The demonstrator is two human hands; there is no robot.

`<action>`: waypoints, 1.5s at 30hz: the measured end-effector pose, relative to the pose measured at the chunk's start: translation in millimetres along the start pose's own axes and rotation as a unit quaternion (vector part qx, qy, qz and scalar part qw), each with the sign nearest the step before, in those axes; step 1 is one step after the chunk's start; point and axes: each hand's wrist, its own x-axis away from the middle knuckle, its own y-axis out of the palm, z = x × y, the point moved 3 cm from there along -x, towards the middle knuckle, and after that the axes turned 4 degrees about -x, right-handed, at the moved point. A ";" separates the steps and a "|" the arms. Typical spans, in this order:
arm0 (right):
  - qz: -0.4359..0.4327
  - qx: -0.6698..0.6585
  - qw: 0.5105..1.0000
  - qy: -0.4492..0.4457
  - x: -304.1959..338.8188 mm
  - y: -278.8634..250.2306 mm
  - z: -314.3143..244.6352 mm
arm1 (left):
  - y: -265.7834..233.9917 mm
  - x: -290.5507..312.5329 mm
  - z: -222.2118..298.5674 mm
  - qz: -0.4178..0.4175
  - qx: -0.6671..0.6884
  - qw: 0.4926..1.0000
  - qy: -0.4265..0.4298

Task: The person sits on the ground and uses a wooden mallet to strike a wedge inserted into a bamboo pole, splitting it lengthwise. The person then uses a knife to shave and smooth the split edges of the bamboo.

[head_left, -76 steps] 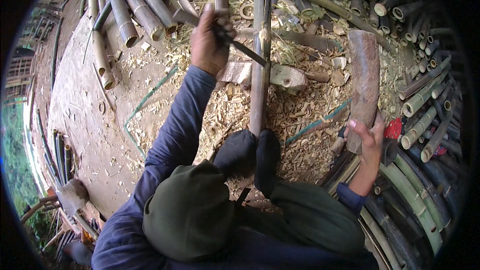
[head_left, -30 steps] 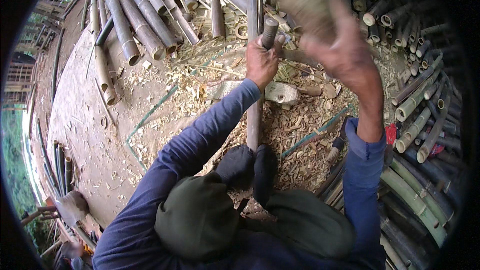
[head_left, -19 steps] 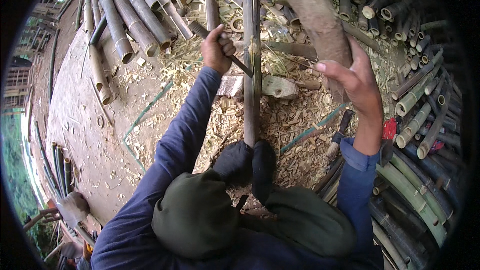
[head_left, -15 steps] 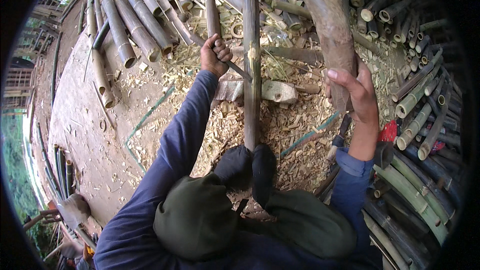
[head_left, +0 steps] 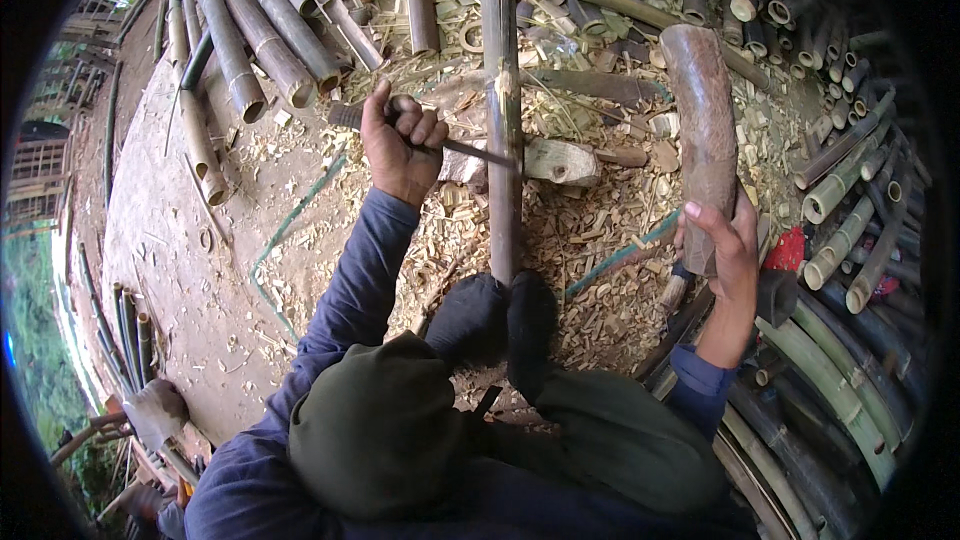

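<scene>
L hand (head_left: 400, 145) fingers wrapped on knife (head_left: 440, 145), blade tip hidden behind bamboo pole (head_left: 502, 140); R hand (head_left: 722, 250) grips wooden club (head_left: 702, 130).

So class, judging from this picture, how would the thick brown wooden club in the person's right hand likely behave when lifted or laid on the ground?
The wooden club looks solid and thick, so probably heavy and stiff. Being round, it might roll. The right hand grips only its lower end, so likely top-heavy.

Your right hand (head_left: 722, 252) has dropped from raised swing; wooden club (head_left: 702, 130) now hangs lower, clear of bamboo pole (head_left: 501, 110). Your left hand (head_left: 400, 145) shifted knife (head_left: 470, 151) slightly lower against pole.
</scene>
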 end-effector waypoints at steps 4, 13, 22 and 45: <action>0.001 0.005 1.000 0.013 3.1 -1.6 5.0 | -22.8 8.3 -16.6 -0.002 -0.033 0.998 -0.058; -0.021 0.010 1.000 0.000 7.0 6.6 5.4 | -31.2 9.6 -29.5 -0.004 -0.091 0.995 -0.050; -0.033 0.059 0.994 -0.087 7.0 13.5 -30.3 | 9.8 28.7 -49.6 0.028 -0.306 0.949 0.069; -0.206 0.374 0.890 -0.163 -22.3 109.9 -75.8 | 31.5 33.8 -102.4 -0.078 -0.465 0.872 0.132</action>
